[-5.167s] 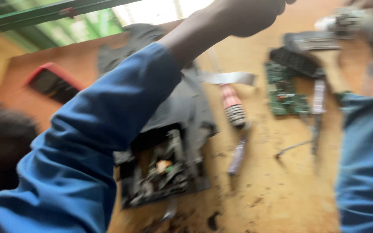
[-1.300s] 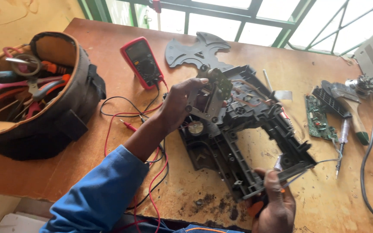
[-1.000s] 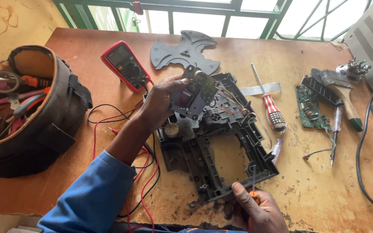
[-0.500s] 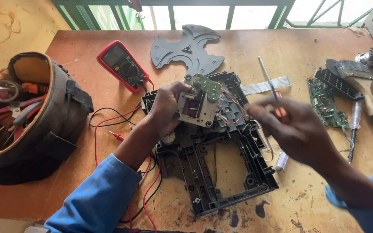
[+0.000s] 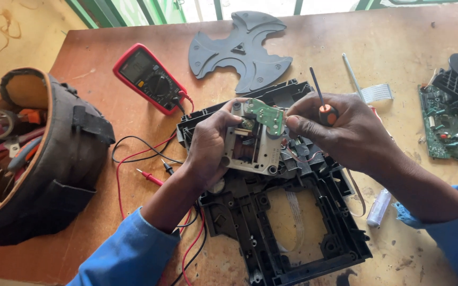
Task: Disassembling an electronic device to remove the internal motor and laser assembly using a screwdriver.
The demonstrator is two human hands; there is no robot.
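Note:
My left hand [image 5: 210, 145] grips a small grey metal drive unit [image 5: 253, 151] that carries a little green circuit board [image 5: 267, 115], holding it just above a black plastic frame [image 5: 287, 222] lying on the wooden bench. My right hand [image 5: 345, 132] holds a screwdriver [image 5: 322, 103] with an orange and black handle, its shaft pointing up and away. The thumb and fingers of that hand touch the green board's right edge. Both forearms wear blue sleeves.
A red multimeter [image 5: 148, 78] with red and black leads [image 5: 149, 177] lies at upper left. A brown tool bag [image 5: 38, 159] full of tools sits at far left. A grey star-shaped plate [image 5: 239, 50], a ribbon cable [image 5: 376, 92] and a green circuit board [image 5: 443, 124] lie behind and to the right.
My right hand came up from the frame's near edge, took the screwdriver, and now rests against the small green board. The left hand kept hold of the drive unit.

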